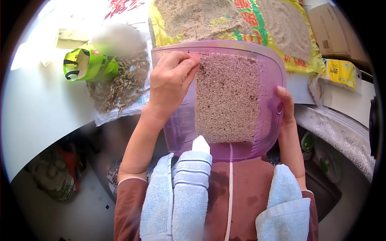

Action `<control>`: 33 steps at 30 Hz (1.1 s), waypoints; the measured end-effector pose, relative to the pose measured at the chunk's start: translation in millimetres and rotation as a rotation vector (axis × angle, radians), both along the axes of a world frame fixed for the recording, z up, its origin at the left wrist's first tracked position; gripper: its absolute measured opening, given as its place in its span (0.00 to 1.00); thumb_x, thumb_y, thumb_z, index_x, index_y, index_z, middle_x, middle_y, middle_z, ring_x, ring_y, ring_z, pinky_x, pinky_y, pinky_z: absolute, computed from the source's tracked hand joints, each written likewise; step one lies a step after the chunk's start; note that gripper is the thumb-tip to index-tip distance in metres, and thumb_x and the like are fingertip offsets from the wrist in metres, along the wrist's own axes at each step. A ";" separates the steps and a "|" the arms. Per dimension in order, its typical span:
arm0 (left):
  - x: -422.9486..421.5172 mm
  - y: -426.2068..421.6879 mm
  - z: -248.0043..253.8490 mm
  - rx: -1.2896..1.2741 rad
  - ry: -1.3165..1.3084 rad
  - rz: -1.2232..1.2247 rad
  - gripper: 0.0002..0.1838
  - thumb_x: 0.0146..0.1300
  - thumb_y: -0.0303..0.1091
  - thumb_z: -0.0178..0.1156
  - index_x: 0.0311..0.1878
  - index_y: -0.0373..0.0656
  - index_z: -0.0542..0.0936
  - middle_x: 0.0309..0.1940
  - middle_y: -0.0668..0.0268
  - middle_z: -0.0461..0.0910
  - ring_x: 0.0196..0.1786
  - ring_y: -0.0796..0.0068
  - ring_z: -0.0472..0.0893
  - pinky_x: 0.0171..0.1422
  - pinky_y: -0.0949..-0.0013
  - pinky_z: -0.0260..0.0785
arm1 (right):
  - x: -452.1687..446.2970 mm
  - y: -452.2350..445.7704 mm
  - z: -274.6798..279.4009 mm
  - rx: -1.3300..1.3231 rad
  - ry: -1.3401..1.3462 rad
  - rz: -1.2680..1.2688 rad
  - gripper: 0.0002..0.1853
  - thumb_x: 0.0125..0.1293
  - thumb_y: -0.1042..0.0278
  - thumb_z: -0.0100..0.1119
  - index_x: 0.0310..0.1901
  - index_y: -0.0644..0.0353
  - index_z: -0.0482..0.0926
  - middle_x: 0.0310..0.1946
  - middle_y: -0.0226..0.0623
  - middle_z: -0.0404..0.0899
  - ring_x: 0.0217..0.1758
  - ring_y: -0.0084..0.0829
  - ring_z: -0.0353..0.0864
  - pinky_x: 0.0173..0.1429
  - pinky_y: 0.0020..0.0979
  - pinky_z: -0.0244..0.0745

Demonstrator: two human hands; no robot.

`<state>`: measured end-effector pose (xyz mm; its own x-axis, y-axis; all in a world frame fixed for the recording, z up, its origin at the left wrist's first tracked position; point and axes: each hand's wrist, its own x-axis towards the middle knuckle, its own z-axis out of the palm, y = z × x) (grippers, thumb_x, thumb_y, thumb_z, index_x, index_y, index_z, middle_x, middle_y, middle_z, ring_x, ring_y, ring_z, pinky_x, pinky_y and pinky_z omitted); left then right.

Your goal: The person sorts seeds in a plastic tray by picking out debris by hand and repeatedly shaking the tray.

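Observation:
A translucent purple plastic container (179, 134) is tilted toward me in front of my chest. Inside it lies a flat layer of pale beige grain (228, 98), strewn with dark specks that gather along the top and left edge. At the upper left of that layer, my left hand (172, 78) is closed in a pinch; whatever sits between thumb and forefinger is too small to make out. My right hand (286, 105) grips the container's right side, its thumb over the rim and the other fingers mostly hidden behind.
Behind the container, more grain (295, 30) is spread on a yellow printed sack (319, 64). To the left are a green bag (105, 68), dried pods (120, 86) and red chillies (120, 7). A yellow packet (339, 74) and cardboard box (327, 30) stand right. Light-blue towels (189, 197) cover my chest.

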<state>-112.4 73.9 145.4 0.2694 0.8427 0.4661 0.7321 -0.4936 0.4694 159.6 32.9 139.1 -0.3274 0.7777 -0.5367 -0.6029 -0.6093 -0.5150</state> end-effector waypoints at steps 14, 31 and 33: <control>-24.3 -9.2 -10.8 -0.013 0.000 0.022 0.08 0.49 0.23 0.65 0.35 0.41 0.82 0.33 0.65 0.79 0.37 0.67 0.79 0.41 0.69 0.71 | -0.3 -7.0 -2.1 -0.029 -0.011 -0.025 0.34 0.54 0.55 0.58 0.59 0.68 0.64 0.51 0.47 0.74 0.51 0.38 0.76 0.57 0.37 0.71; -38.0 -11.4 -20.5 0.040 0.092 -0.038 0.09 0.49 0.23 0.65 0.36 0.40 0.83 0.36 0.65 0.81 0.41 0.68 0.79 0.47 0.69 0.73 | -5.7 -11.1 0.1 -0.089 -0.180 -0.034 0.35 0.50 0.50 0.59 0.57 0.65 0.67 0.48 0.45 0.75 0.48 0.39 0.76 0.53 0.37 0.72; -45.3 -16.6 -20.0 -0.023 0.023 -0.045 0.08 0.51 0.22 0.64 0.36 0.40 0.83 0.36 0.65 0.81 0.41 0.70 0.80 0.47 0.71 0.73 | -2.7 -12.0 -2.4 -0.110 -0.208 -0.021 0.36 0.49 0.50 0.59 0.57 0.65 0.67 0.48 0.45 0.75 0.48 0.39 0.76 0.52 0.37 0.72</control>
<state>-157.7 57.3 125.4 0.3181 0.8397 0.4402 0.7201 -0.5160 0.4639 156.9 20.9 136.7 -0.1857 0.7160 -0.6730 -0.5040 -0.6574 -0.5603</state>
